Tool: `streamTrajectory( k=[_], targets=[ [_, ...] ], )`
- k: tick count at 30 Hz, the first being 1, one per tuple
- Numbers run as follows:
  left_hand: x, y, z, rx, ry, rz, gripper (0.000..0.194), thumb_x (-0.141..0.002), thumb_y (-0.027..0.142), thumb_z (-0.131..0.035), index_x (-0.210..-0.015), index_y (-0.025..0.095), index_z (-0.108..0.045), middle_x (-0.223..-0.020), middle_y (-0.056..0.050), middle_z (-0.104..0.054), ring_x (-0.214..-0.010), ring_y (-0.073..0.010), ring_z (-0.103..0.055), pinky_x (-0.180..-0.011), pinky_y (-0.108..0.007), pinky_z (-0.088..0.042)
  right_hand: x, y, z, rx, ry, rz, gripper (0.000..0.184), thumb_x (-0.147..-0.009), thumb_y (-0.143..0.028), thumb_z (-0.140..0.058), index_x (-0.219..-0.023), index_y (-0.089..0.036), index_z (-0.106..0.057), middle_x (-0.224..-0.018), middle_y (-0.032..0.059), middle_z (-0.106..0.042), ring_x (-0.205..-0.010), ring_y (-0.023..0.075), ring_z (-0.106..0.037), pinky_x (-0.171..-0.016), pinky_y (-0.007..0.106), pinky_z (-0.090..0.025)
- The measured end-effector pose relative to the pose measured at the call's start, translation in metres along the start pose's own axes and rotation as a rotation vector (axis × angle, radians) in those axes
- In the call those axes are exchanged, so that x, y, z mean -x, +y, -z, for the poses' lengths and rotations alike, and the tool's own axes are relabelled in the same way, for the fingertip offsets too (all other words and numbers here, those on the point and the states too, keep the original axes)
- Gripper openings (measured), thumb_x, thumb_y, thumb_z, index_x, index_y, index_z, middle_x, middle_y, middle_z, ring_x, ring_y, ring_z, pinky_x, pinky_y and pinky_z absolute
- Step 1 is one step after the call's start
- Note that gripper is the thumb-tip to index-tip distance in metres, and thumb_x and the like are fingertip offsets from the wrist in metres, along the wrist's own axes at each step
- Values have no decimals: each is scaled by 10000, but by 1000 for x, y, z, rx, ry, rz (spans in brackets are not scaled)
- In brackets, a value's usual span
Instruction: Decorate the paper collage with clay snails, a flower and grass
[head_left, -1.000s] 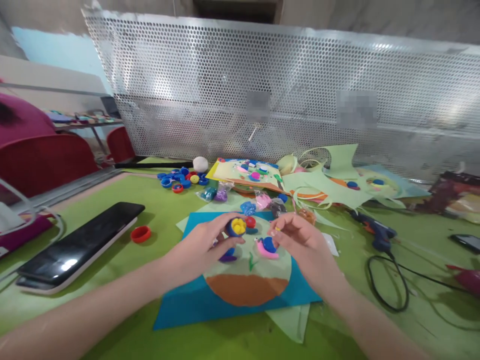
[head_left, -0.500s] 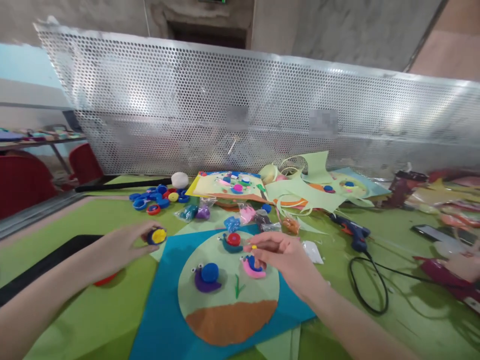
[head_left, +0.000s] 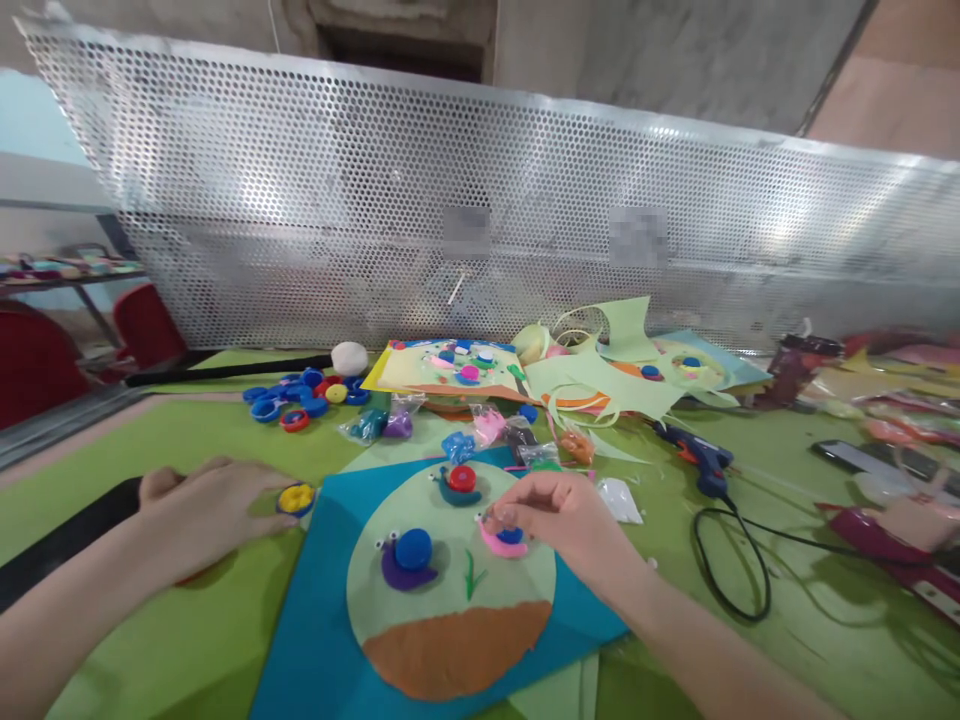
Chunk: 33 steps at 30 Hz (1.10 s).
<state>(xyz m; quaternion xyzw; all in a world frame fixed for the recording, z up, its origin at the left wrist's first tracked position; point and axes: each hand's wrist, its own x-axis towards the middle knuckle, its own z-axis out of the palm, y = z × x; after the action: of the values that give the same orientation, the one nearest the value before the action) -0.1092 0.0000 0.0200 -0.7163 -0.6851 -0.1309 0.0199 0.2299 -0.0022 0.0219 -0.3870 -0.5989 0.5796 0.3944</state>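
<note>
My left hand [head_left: 217, 510] pinches a blue bottle cap [head_left: 296, 499] with yellow clay in it, low over the green tabletop. My right hand [head_left: 562, 510] is closed in a pinch at the pink clay snail [head_left: 501, 545], covering part of its blue cap shell; whatever lies between the fingertips is hidden. That snail is on a round pale green scene on a blue sheet [head_left: 304, 590]. Also there are a purple snail [head_left: 405, 560] with a blue cap shell, a teal snail [head_left: 459, 485] with a red shell, a green clay sprout [head_left: 470, 577] and brown ground [head_left: 457, 650].
Bottle caps [head_left: 300, 395] are piled at the back left. Bagged clay [head_left: 457, 447] lies behind the blue sheet, and another snail picture [head_left: 450, 370] beyond. A corded glue gun [head_left: 701, 455] is on the right. A perforated metal panel [head_left: 450, 200] edges the table.
My left hand has lowered toward the table with the cap. My right fingertips have moved down and left onto the pink snail; the small yellow piece seen in them before is now hidden.
</note>
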Motion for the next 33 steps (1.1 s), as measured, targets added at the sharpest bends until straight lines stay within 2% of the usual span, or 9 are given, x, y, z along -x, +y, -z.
streamTrajectory(
  k=[4,6,9,15,19,21,25,28,33],
  targets=[
    [1,31,13,-56,25,-65,443,-811,424,-498,-1023,55,-623,-1039,-173,-680,-974,-337,-611,-885,-452,-409,3,0,-5,193,15,119,112,-744,-274,-653,-713,-190,-720,-727,43,-697,-689,154,-626,-605,255,-482],
    [7,52,12,-56,39,-113,445,-805,500,-508,-1044,140,-614,-1077,-124,-675,-982,-333,-610,-919,-518,-363,5,1,-8,278,27,268,95,-753,-231,-648,-749,-202,-738,-784,43,-671,-661,132,-591,-599,248,-480],
    [20,84,2,-6,11,-233,402,-774,551,-531,-1008,236,-617,-1027,-48,-695,-930,-281,-628,-896,-465,-394,8,2,-14,319,35,411,110,-752,-177,-654,-811,-209,-742,-826,39,-639,-667,120,-576,-605,232,-488],
    [45,130,-12,200,-33,-466,112,-803,310,-546,-907,302,-585,-905,33,-669,-842,-180,-621,-848,-367,-407,17,8,-25,488,-6,588,152,-768,-125,-651,-907,-168,-695,-812,38,-674,-748,133,-607,-662,211,-493],
    [47,134,-10,187,-60,-517,51,-807,323,-550,-842,296,-577,-875,36,-663,-804,-175,-631,-824,-362,-433,18,10,-26,658,-26,775,60,-800,-182,-637,-818,-168,-692,-842,39,-665,-811,140,-586,-759,240,-476],
    [46,131,-11,153,8,-556,76,-808,344,-558,-866,297,-573,-887,33,-669,-825,-177,-638,-813,-346,-441,18,9,-24,719,2,795,61,-798,-224,-644,-794,-192,-697,-911,34,-645,-808,135,-567,-735,237,-474],
    [44,124,-18,114,234,-691,211,-800,399,-581,-973,286,-541,-903,48,-688,-823,-149,-653,-797,-280,-439,20,9,-21,760,-53,771,57,-793,-227,-650,-789,-201,-701,-1008,22,-614,-791,114,-550,-710,220,-472],
    [45,123,-25,114,366,-748,197,-830,383,-546,-996,278,-529,-889,65,-703,-824,-131,-654,-830,-256,-418,20,13,-22,784,-68,712,23,-735,-234,-707,-721,-217,-701,-1059,6,-594,-809,121,-550,-694,229,-472],
    [46,123,-27,124,383,-756,187,-834,390,-557,-982,277,-543,-863,55,-704,-822,-136,-659,-805,-230,-466,18,18,-24,867,-66,641,14,-732,-248,-700,-745,-245,-702,-1107,-1,-579,-873,143,-561,-717,258,-476]
  ],
)
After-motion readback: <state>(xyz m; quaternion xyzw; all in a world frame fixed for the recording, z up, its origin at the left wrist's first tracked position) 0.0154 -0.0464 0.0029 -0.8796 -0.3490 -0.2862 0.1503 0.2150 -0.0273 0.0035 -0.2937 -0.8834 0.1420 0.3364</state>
